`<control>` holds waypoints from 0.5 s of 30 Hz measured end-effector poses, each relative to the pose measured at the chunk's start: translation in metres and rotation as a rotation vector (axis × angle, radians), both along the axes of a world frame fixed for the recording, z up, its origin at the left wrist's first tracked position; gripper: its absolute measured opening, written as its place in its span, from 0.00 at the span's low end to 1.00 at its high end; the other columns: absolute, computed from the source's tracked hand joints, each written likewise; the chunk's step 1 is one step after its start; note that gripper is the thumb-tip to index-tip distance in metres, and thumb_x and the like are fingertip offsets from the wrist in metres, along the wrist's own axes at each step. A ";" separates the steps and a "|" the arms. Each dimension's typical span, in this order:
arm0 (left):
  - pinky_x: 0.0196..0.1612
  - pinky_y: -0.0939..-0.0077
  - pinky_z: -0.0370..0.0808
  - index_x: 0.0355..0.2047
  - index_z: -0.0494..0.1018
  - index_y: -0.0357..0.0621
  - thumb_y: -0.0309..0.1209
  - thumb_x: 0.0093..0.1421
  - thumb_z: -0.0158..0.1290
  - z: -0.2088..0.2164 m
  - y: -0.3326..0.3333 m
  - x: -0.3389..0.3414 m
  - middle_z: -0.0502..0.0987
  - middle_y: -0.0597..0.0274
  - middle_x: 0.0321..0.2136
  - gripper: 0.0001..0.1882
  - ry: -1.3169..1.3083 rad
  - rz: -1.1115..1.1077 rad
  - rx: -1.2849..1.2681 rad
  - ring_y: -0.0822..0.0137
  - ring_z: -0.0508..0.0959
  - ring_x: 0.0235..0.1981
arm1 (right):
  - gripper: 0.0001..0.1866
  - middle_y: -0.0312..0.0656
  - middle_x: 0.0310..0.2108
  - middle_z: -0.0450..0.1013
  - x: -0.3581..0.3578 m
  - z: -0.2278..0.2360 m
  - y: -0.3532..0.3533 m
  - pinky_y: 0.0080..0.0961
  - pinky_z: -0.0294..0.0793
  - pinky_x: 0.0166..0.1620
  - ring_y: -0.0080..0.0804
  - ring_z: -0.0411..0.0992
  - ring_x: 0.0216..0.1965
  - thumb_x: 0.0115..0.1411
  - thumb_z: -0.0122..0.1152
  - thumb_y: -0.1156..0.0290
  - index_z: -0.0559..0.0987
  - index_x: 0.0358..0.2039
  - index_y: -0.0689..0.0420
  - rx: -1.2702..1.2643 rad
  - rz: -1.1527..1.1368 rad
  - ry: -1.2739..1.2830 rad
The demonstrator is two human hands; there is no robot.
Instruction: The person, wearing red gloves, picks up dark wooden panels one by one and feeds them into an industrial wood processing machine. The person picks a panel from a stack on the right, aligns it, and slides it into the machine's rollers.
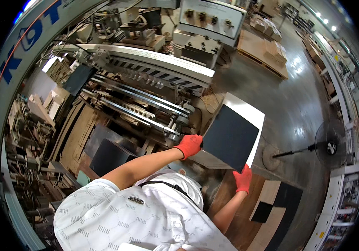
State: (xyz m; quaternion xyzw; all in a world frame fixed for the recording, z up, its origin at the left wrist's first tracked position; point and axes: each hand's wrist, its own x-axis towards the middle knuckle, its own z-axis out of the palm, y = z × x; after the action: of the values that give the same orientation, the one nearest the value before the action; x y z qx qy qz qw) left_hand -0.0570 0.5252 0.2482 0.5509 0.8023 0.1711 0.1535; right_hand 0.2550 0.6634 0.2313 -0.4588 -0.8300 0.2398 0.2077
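Note:
In front of me, right of the machine, is a stack of flat boards with a dark rectangular panel (232,138) on top and pale sides. A white surface (250,112) shows past its far and right edges. My left hand (190,146), in a red glove, is closed at the panel's near left corner. Also red-gloved, my right hand (242,179) grips the near right corner, fingertips at the edge. Parts of the fingers of both hands are hidden, and I cannot tell whether the panel is lifted off the stack.
On my left stands a machine with metal rails (139,102) and a control box (212,19). Dark panels (109,158) lie beside my left arm. Pale and dark boards (267,205) are stacked low at right. A black fan (330,146) and a loaded pallet (263,54) stand farther off.

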 end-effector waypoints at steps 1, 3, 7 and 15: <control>0.40 0.56 0.79 0.32 0.76 0.43 0.37 0.52 0.59 -0.005 0.001 -0.003 0.81 0.51 0.32 0.12 0.043 0.017 0.023 0.47 0.81 0.37 | 0.32 0.57 0.48 0.73 -0.004 0.000 0.005 0.44 0.70 0.54 0.56 0.70 0.50 0.43 0.73 0.66 0.75 0.51 0.61 -0.065 -0.003 -0.003; 0.37 0.56 0.79 0.30 0.77 0.44 0.35 0.52 0.57 -0.001 -0.003 -0.006 0.81 0.50 0.30 0.09 0.062 -0.066 0.119 0.50 0.83 0.35 | 0.29 0.58 0.43 0.76 -0.008 0.001 0.006 0.45 0.71 0.53 0.59 0.71 0.49 0.44 0.71 0.69 0.77 0.48 0.63 -0.097 -0.043 -0.064; 0.33 0.60 0.79 0.25 0.78 0.43 0.29 0.49 0.54 -0.031 0.009 -0.003 0.81 0.50 0.27 0.05 0.160 -0.152 0.273 0.51 0.83 0.33 | 0.22 0.61 0.36 0.76 0.006 0.004 0.007 0.48 0.70 0.44 0.62 0.72 0.42 0.43 0.71 0.69 0.77 0.37 0.67 -0.051 -0.060 -0.187; 0.36 0.61 0.81 0.27 0.80 0.39 0.35 0.49 0.61 -0.050 0.021 -0.008 0.82 0.50 0.28 0.11 0.159 -0.066 0.076 0.50 0.83 0.33 | 0.18 0.50 0.25 0.70 0.011 -0.017 0.030 0.44 0.65 0.37 0.51 0.69 0.31 0.40 0.73 0.69 0.72 0.25 0.64 0.033 0.025 -0.186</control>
State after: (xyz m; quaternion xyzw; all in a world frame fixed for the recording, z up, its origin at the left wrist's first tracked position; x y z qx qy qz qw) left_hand -0.0651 0.5459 0.1980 0.5942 0.7864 0.1519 0.0739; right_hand 0.2665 0.6930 0.2146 -0.4653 -0.8551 0.1849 0.1342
